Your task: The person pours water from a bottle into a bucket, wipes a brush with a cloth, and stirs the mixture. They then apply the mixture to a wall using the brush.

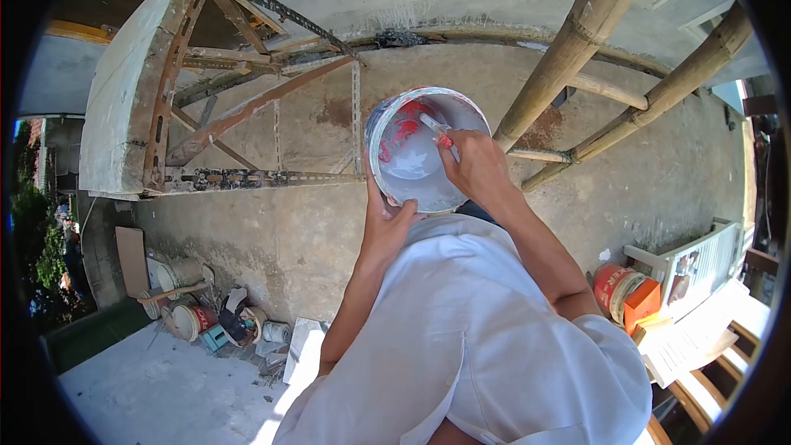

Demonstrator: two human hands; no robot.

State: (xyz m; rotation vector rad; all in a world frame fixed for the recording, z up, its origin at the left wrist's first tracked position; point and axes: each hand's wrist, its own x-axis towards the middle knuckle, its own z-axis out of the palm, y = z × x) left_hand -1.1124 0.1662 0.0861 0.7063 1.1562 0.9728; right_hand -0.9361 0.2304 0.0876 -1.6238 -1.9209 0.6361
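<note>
- Between the two hands, and just in front of the white shirt point(494, 330), is a round bucket point(463, 109), its mouth turned up toward the head.
- At its near left side, the left hand point(387, 227) grips the bucket: the thumb lies at the rim, while most of the other fingers are hidden behind the wall.
- Over the mouth, on the far side from that grip, the right hand point(476, 163) is closed round a pale, slim tool point(429, 121); whether it is a brush or a stirring stick, I cannot tell.
- Just below the right fingers, pale, milky paint point(408, 166) covers the bottom of the bucket, with a bright gleam on its surface.
- Left of the tool's tip, wet-looking red smears point(407, 127) streak the whitish inner wall, and more red marks the far rim.
- Beside the right fingers, a small red patch shows where they meet the tool.
- Above the left hand, the bucket's outside has blue and whitish marks.
- Right of the right hand, well beyond the grip, leans a bamboo ladder point(589, 21).
- Left of the bucket stands a rusty frame point(264, 105).
</note>
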